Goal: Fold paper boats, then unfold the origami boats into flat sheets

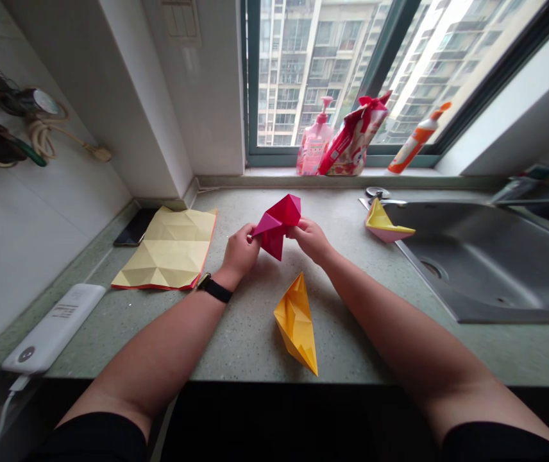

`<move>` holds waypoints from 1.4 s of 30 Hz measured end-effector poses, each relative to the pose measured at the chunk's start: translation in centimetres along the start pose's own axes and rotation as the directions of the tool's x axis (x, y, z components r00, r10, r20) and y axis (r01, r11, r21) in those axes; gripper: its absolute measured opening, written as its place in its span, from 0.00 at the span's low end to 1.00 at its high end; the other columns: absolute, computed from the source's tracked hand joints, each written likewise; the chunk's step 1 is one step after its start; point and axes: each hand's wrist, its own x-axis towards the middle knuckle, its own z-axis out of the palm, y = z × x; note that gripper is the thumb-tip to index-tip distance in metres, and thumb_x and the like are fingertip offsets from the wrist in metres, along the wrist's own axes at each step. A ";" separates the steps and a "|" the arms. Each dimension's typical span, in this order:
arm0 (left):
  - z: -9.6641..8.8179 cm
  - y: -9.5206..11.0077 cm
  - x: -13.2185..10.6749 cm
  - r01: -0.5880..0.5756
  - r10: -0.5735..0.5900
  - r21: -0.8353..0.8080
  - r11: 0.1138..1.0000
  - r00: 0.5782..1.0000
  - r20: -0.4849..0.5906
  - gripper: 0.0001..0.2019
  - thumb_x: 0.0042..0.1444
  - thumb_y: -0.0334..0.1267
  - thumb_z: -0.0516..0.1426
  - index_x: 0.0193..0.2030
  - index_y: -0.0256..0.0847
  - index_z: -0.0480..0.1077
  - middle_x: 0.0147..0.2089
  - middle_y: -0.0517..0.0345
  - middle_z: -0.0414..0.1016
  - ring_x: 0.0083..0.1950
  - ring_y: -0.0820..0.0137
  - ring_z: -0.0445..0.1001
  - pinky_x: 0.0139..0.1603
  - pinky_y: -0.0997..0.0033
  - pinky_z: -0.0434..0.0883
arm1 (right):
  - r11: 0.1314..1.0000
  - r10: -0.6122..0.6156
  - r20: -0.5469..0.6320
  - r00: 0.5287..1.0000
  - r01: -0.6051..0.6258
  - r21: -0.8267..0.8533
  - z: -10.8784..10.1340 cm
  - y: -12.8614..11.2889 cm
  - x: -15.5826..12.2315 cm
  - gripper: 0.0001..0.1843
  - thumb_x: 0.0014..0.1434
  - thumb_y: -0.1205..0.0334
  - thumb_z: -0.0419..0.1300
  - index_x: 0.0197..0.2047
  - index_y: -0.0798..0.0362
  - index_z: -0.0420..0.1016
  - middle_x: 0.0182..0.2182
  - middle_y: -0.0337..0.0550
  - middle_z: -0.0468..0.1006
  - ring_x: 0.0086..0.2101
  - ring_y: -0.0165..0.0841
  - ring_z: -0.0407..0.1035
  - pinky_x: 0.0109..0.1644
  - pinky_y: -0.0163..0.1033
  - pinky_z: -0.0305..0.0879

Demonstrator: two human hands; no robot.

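Note:
Held between both hands, just above the countertop, is a folded magenta sheet of origami paper (281, 218) with pointed flaps. My left hand (243, 250), a black watch strap on its wrist, pinches the left point of the paper. On the other side, my right hand (310, 239) grips the right edge, its fingers partly behind the paper. Nearer to me lies an orange-yellow paper boat (299, 324) with creased sides. Another folded paper boat (386, 223), yellow inside and pink outside, sits by the sink's left corner.
A stack of creased paper sheets (171, 247) overlaps a dark phone (136, 228) on the left. A white power bank (56, 327) with a cable lies near the front edge. The steel sink (496, 256) is on the right. Bottles, including a pink pump bottle (313, 147), line the windowsill.

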 end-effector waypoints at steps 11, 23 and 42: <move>0.4 -1.2 0.8 0.210 -0.141 -0.569 0.795 0.977 0.163 0.15 0.58 0.48 0.70 0.42 0.39 0.78 0.37 0.55 0.84 0.36 0.66 0.79 0.39 0.69 0.74 | 0.957 0.142 0.116 0.983 -0.166 0.239 -1.9 -0.2 0.2 0.18 0.53 0.45 0.73 0.38 0.49 0.88 0.33 0.42 0.87 0.35 0.38 0.78 0.44 0.43 0.74; 0.4 -1.1 1.0 0.204 -0.226 -0.748 0.632 0.971 0.075 0.19 0.54 0.48 0.76 0.44 0.39 0.81 0.40 0.55 0.86 0.40 0.66 0.82 0.43 0.70 0.76 | 0.968 0.130 0.151 0.980 -0.158 0.194 -1.0 0.7 0.1 0.12 0.56 0.50 0.71 0.39 0.47 0.89 0.37 0.40 0.90 0.36 0.39 0.80 0.41 0.41 0.76; -0.2 -1.2 1.1 0.430 -0.250 -0.757 0.492 0.903 0.350 0.27 0.47 0.49 0.80 0.50 0.44 0.80 0.52 0.51 0.87 0.55 0.58 0.85 0.55 0.60 0.80 | 0.929 0.154 -0.132 0.979 -0.097 0.358 -1.1 0.9 1.0 0.26 0.51 0.36 0.71 0.45 0.47 0.82 0.38 0.40 0.87 0.42 0.41 0.79 0.46 0.43 0.75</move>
